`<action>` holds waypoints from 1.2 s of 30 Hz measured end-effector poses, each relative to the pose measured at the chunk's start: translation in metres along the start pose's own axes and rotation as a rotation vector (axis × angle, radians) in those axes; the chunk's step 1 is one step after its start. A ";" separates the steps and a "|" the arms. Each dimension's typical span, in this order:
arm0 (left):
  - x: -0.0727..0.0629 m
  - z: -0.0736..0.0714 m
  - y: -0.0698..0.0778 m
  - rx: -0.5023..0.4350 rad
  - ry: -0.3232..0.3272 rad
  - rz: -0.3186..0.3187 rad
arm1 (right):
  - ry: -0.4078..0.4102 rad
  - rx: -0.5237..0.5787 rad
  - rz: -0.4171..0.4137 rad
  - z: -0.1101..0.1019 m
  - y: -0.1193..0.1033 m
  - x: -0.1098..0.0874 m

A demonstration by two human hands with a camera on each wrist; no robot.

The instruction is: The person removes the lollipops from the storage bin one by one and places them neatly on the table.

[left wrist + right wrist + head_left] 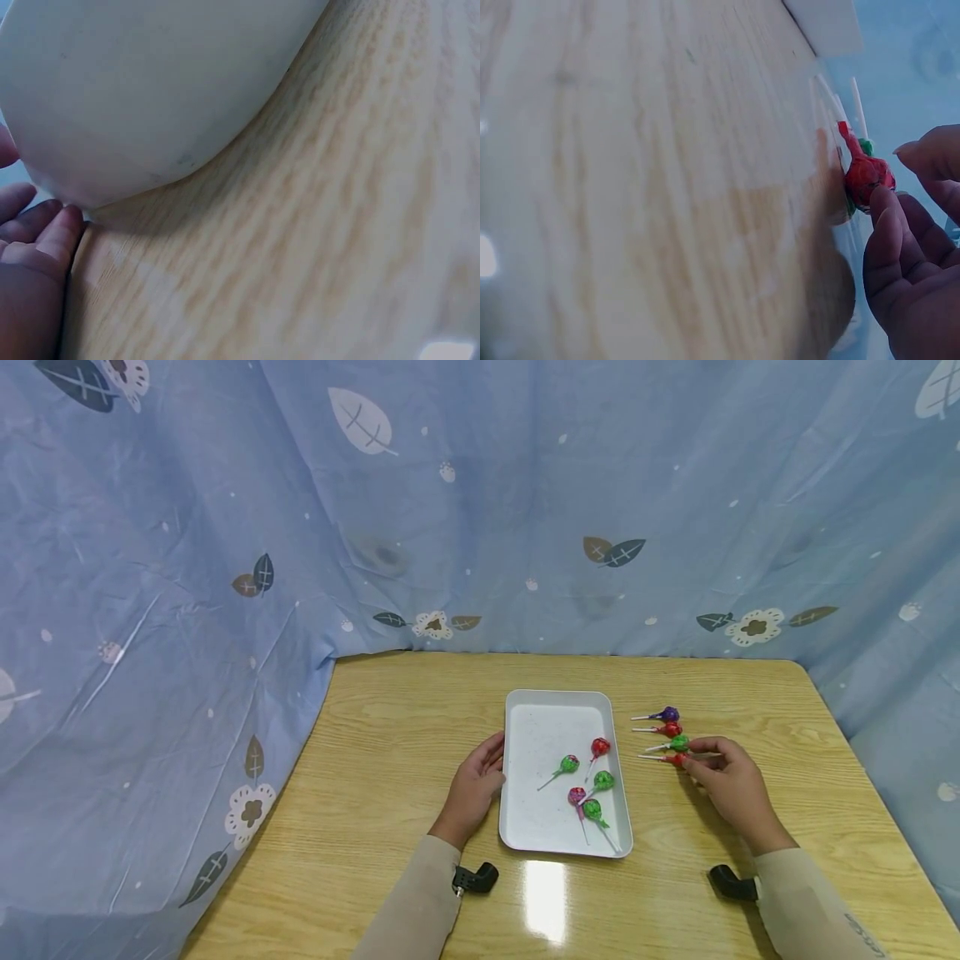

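Note:
A white tray [525, 835] lies on the table with several wrapped lollipops in it, among them a red one [600, 747] and a pink one [576, 796]. My left hand [474, 783] rests against the tray's left side, its fingertips at the wall in the left wrist view. Right of the tray, several lollipops lie in a row: purple [670, 714], red [672, 728], green [678, 742] and a nearest red one [676, 760]. My right hand [729, 781] touches this nearest red lollipop [864, 176] with a fingertip; another finger stands apart from it.
The wooden table [390, 752] ends at a blue patterned curtain [510, 527], which hangs behind and along both sides. A bright reflection shows on the table in front of the tray. Black wrist mounts [731, 883] stick out at both cuffs.

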State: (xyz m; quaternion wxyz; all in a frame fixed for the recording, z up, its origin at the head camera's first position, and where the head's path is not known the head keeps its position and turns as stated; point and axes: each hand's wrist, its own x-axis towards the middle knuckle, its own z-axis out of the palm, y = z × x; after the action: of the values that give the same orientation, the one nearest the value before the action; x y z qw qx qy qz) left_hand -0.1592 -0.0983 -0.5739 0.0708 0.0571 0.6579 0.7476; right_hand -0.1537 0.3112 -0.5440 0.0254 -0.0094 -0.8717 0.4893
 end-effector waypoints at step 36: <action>0.001 -0.001 0.001 -0.009 -0.013 0.011 | -0.006 0.032 -0.158 0.018 -0.035 0.003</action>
State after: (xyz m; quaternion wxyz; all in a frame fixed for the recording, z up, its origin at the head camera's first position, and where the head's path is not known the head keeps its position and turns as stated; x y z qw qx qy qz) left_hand -0.1601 -0.0989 -0.5732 0.0712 0.0652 0.6537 0.7506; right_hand -0.1570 0.2780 -0.5233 0.0616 0.0612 -0.8619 0.4996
